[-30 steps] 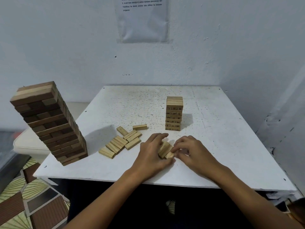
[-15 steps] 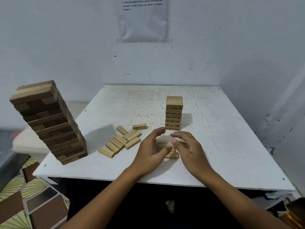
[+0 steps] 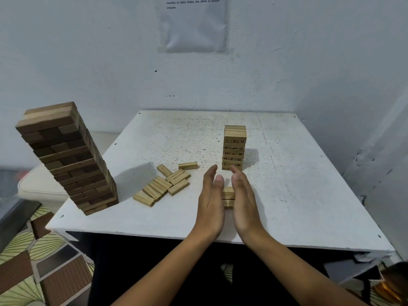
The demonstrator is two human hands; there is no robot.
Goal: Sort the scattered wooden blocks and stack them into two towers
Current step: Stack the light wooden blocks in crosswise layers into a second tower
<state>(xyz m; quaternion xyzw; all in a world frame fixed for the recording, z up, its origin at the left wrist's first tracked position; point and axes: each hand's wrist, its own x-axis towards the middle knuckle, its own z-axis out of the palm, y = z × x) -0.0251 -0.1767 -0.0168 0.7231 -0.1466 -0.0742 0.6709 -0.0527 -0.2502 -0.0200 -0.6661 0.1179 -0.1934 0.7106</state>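
Head view: flat, straight-fingered hands (image 3: 228, 196) press between them seemingly three light blocks (image 3: 228, 196) on the table (image 3: 287, 195).

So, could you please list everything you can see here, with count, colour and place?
Dark wooden tower: one, brown, table's near-left corner.
Light numbered tower: one, pale wood, mid-table.
Loose blocks: about ten, pale, lying between the towers.
Small block row: about three, pale, pressed between both hands.
Table: one, white, speckled.
Paper sheet: one, white, on wall.
Left hand: fingers straight.
Right hand: fingers straight.
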